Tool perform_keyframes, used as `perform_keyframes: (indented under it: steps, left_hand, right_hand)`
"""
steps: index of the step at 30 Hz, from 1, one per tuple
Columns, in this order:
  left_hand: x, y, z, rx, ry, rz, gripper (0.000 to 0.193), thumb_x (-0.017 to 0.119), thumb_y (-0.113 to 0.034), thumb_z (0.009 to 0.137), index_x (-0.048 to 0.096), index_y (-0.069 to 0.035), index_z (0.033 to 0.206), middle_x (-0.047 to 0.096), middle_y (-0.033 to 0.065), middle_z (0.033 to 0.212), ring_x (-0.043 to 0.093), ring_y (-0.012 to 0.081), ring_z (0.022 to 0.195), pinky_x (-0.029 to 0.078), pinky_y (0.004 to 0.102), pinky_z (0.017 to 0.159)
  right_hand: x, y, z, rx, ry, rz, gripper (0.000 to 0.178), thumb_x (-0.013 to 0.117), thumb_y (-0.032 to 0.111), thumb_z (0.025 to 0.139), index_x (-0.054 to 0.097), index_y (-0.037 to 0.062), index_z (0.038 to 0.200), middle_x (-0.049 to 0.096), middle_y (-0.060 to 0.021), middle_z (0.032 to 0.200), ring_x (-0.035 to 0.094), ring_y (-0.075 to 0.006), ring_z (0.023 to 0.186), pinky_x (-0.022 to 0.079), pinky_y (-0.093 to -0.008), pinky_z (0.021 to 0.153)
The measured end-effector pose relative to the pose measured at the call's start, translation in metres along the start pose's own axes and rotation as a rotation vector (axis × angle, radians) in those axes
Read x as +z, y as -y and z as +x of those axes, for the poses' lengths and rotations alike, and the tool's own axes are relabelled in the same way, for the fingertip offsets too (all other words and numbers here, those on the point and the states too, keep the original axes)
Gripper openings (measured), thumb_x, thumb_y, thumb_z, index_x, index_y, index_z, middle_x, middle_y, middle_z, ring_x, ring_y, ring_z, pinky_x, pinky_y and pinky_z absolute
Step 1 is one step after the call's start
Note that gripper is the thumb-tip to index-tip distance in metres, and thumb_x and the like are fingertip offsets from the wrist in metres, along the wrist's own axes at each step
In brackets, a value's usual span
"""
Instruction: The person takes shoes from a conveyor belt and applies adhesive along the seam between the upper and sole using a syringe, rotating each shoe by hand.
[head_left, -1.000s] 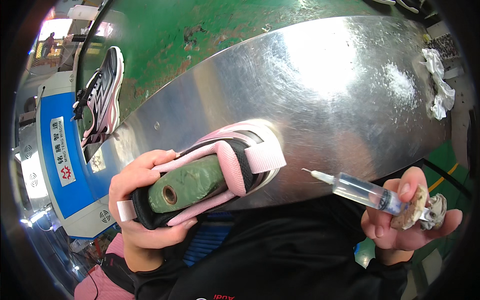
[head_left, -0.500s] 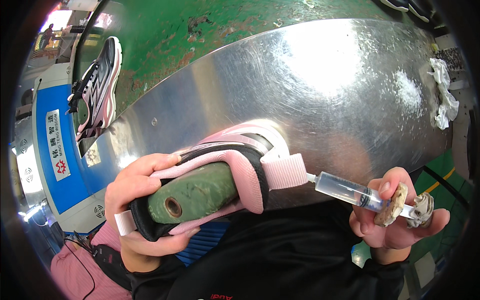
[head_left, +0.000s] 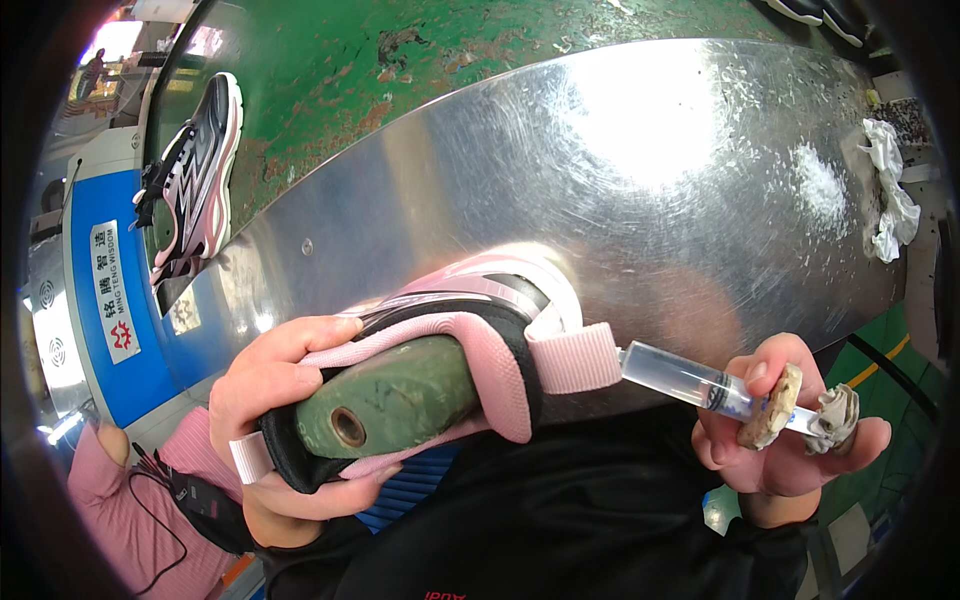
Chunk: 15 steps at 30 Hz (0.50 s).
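Observation:
A pink and black sneaker with a green shoe last inside it is gripped around its heel by my left hand. The last has a round metal-rimmed hole near the heel. A pink ribbed loop stands up at the tongue end. My right hand holds a clear syringe, fingers around its barrel and flange, thumb by the plunger end. Lumpy whitish wrapping covers the flange and the plunger end. The syringe tip is at the edge of the loop; whether it goes inside is hidden.
Beneath the shoe lies a shiny metal worktop. White residue and crumpled white paper are at its right. Another sneaker stands on the green surface at the far left, beside a blue and white machine. A person in pink is at lower left.
The loop and shoe front have shifted slightly right. The syringe's plunger end has moved a little left, closer to the barrel. Both hands keep their grip. The person in pink has moved.

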<state>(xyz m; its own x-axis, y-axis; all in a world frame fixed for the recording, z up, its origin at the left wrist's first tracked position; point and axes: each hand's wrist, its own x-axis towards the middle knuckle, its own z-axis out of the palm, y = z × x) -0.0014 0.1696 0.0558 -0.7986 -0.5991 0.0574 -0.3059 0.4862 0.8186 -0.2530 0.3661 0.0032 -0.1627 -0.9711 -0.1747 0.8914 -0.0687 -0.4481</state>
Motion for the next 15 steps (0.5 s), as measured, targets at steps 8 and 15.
perform_keyframes:
  steps: [8, 15]
  left_hand:
    - [-0.0002, 0.0032, -0.0005, 0.034, -0.012, 0.008, 0.070, 0.079, -0.015, 0.050, 0.041, -0.007, 0.108, 0.053, 0.0243, 0.108, 0.057, 0.0327, 0.099, 0.046, 0.0409, 0.088]
    - [-0.0019, 0.0035, 0.0002, 0.039, -0.013, -0.027, 0.069, 0.081, -0.018, 0.051, 0.043, -0.006, 0.108, 0.054, 0.0249, 0.107, 0.057, 0.0322, 0.099, 0.046, 0.0410, 0.088]
  right_hand:
    - [0.0048, 0.0050, 0.0000, 0.105, -0.116, -0.110, 0.083, 0.057, 0.070, 0.070, 0.042, -0.0014, 0.110, 0.052, -0.0120, 0.089, 0.056, -0.0189, 0.077, 0.050, -0.0301, 0.067]
    - [0.0065, 0.0028, 0.0002, 0.105, -0.134, -0.126, 0.078, 0.058, 0.067, 0.074, 0.042, -0.0011, 0.110, 0.052, -0.0118, 0.086, 0.057, -0.0182, 0.073, 0.052, -0.0303, 0.063]
